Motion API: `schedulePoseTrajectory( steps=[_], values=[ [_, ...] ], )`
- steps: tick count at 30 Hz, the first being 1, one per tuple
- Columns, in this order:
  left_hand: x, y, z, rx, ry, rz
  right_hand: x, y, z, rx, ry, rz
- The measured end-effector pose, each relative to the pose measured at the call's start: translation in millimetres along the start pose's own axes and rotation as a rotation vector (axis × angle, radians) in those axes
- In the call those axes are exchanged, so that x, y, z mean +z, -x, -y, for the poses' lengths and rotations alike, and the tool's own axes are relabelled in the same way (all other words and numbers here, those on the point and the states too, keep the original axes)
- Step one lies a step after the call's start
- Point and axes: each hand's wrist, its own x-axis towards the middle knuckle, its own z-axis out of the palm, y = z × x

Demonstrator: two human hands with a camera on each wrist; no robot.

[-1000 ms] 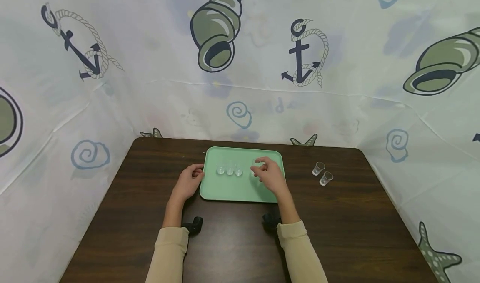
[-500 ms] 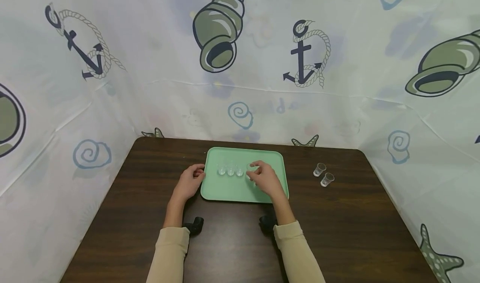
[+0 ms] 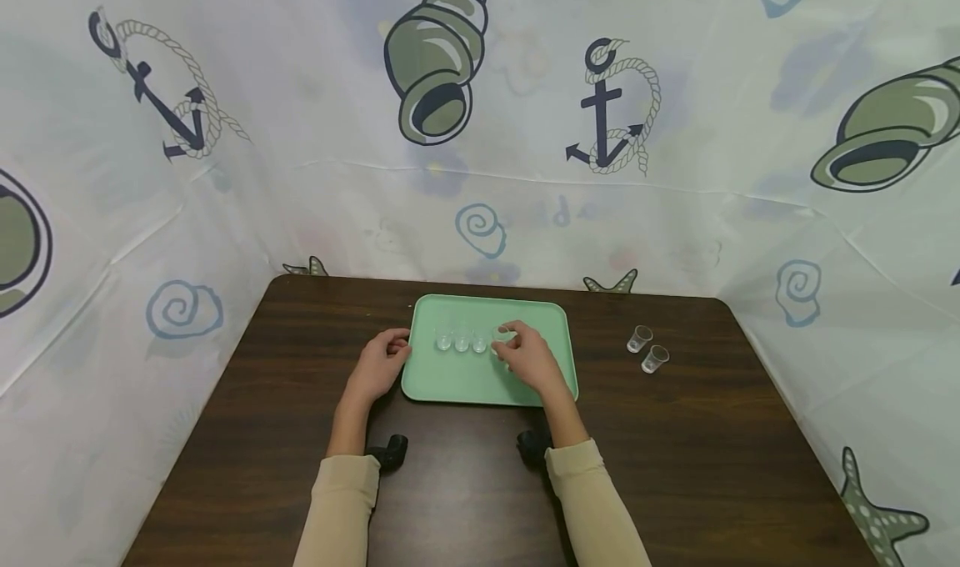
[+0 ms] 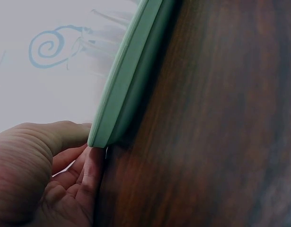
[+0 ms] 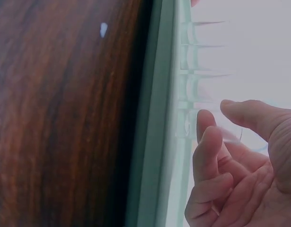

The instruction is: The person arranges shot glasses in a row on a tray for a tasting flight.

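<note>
A pale green tray lies on the dark wooden table. Three clear shot glasses, one of them the middle glass, stand in a row on it. My right hand holds a fourth shot glass between thumb and fingers, at the right end of that row. From the right wrist view, this glass stands low over the tray surface, partly covered by the fingers. At the tray's left edge, my left hand pinches the rim, with the thumb on top and the other fingers below.
To the right of the tray, two more clear shot glasses stand close together on the table. White cloth printed with shells and anchors rises behind the table and along both sides. Black wrist mounts sit under both forearms.
My right hand has moved a little left with the shot glass, closer to the row, and has been nearly still since half a second ago. The left hand stays at the tray's edge.
</note>
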Motion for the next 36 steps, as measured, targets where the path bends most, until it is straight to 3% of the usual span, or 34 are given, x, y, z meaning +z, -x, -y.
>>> schedulePoseTrajectory(
  steps=[13,20,25,36],
  values=[
    [-1.1,3.5,2.0,-0.010,0.003,-0.003,-9.5,6.2,-4.2,0.030,-0.006,0.020],
    [-0.4,-0.9,1.7,0.007,0.020,0.016,-35.5,14.2,-10.5,0.041,-0.022,-0.064],
    [-2.4,0.2,4.2,-0.023,0.003,0.002,-49.9,18.9,-15.9,0.040,-0.029,-0.111],
    [0.9,-2.3,0.7,-0.011,0.017,0.021,-89.0,38.0,-41.2,0.110,0.012,-0.244]
  ],
)
